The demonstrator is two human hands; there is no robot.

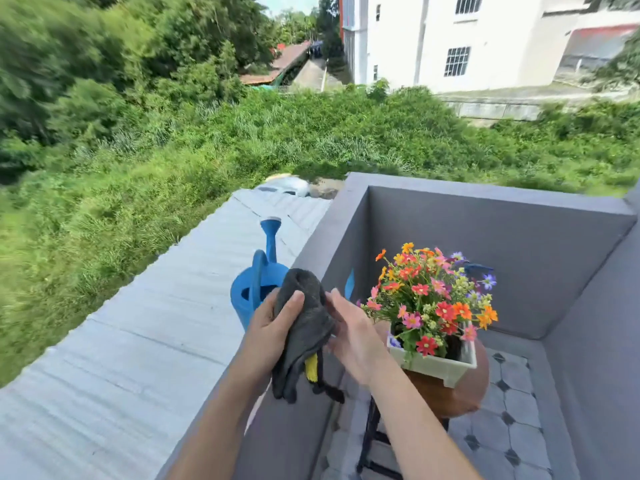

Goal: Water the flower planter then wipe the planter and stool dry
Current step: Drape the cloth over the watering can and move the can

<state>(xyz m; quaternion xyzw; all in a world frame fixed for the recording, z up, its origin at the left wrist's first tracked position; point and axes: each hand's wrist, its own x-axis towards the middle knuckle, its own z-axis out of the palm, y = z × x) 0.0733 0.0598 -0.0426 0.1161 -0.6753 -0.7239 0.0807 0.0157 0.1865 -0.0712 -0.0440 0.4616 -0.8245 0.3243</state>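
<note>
My left hand [273, 327] grips a dark grey cloth [304, 327] with a yellow tag, held up over the grey balcony wall. My right hand [353, 334] is open beside the cloth, its fingers touching the cloth's right edge. Just right of my hands a pale green planter [440, 367] full of red, orange and pink flowers [433, 299] sits on a round brown wooden stool [446, 396] with black legs. A blue watering can [258, 285] stands upright on the wall ledge behind my left hand, spout pointing away.
The grey parapet wall [485, 199] encloses the balcony corner. The floor [512, 427] has pale tiles with dark diamonds. Beyond the wall lie a corrugated metal roof [138, 323], thick green brush and a white building [450, 39].
</note>
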